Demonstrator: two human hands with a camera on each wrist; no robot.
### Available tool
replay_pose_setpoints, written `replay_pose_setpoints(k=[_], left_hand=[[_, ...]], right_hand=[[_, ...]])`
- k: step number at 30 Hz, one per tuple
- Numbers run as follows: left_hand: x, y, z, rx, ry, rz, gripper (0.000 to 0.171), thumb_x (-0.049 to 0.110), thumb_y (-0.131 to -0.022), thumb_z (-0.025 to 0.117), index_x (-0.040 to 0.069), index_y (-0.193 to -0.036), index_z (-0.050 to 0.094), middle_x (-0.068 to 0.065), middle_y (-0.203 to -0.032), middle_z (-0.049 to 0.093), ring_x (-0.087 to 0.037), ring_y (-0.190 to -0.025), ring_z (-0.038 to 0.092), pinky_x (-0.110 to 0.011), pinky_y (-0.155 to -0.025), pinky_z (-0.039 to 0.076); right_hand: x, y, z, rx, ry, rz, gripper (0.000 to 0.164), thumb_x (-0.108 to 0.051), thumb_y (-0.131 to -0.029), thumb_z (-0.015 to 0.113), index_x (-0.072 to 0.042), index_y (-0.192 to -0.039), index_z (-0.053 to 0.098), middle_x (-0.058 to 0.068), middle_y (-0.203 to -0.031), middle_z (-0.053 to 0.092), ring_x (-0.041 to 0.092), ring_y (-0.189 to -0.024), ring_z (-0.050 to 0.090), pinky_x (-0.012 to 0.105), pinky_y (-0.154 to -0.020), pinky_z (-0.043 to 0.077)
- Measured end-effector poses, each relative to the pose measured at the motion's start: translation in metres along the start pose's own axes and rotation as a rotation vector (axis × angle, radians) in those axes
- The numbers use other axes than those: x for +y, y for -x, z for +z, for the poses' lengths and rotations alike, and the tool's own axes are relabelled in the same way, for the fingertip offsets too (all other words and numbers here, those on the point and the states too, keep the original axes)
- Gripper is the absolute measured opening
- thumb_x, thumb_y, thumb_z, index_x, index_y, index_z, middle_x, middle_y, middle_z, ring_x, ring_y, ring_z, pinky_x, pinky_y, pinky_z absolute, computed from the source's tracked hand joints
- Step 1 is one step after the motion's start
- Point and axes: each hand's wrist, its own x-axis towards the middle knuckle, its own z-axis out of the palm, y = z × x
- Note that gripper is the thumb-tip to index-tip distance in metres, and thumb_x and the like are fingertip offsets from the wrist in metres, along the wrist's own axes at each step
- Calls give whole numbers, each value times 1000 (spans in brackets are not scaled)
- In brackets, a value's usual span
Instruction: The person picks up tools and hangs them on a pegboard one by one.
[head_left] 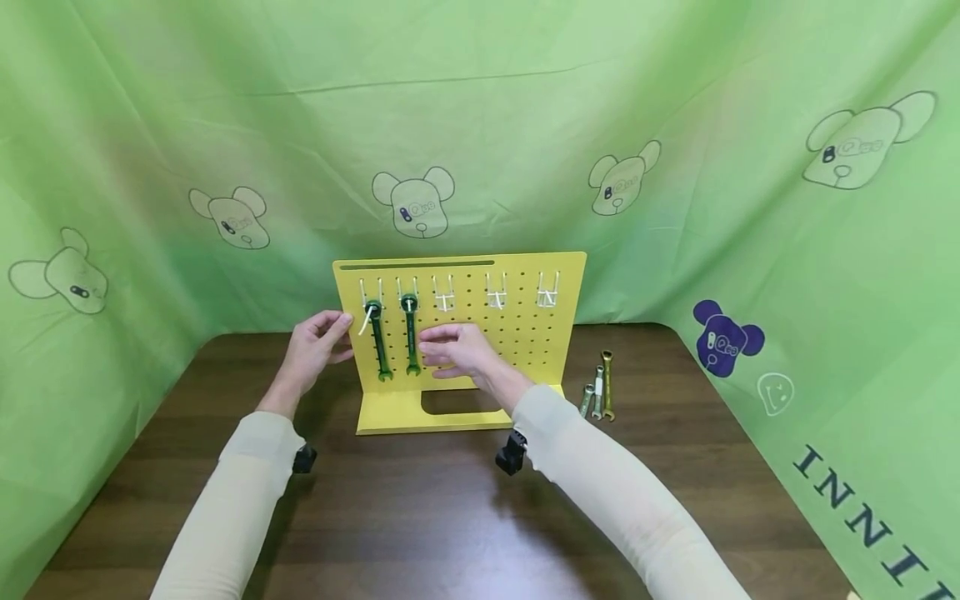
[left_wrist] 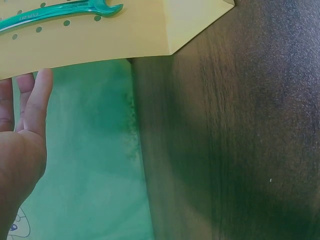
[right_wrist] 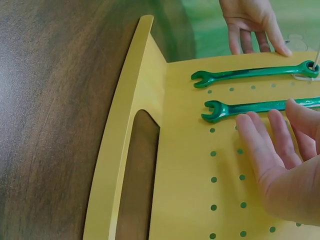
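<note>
A yellow pegboard (head_left: pixel 517 342) stands upright on the table, with two green combination wrenches hanging from its white hooks. My left hand (head_left: pixel 315 346) holds the board's left edge, thumb at the front and fingers reaching behind. Closest to it hangs the outer green wrench (head_left: pixel 379 342). The inner green wrench (head_left: pixel 411 337) hangs parallel, ring end up on its hook. Beside that wrench is my right hand (head_left: pixel 461 354), its fingers extended and loosely spread, fingertips right at the shaft. In the right wrist view, both wrenches' open ends show, and nothing is gripped in the right hand (right_wrist: pixel 285 170).
Three more white hooks (head_left: pixel 497 296) run along the board's upper part to the right. Right of the board, several smaller wrenches (head_left: pixel 607 383) lie on the brown wooden table (head_left: pixel 405 517). Green printed curtain (head_left: pixel 510 167) surrounds the table's back and sides.
</note>
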Motion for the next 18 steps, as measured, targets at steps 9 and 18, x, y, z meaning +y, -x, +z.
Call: replay_pose_setpoints(k=[9,18], left_hand=[[-1,0,-3,9,-4,-4,30,40,-98,67,11,-108,66,-6,-100,59,-16,-91,60,-34,-80,63],[-3,-3,-2,-2,-8,-4,38,41,-99,66,6,-113,65,-6,-102,59,-16,-92,61,-36,-82,62]], right_hand=[[-6,10,-10,-137,122,-31,38,-13,-95,74,1,-129,62,25,-125,64,39,-104,69,52,-89,59],[-7,58,-80,-148,281,-111,51,-21,-95,74,5,-135,56,30,-128,60,43,-98,68,51,-83,62]])
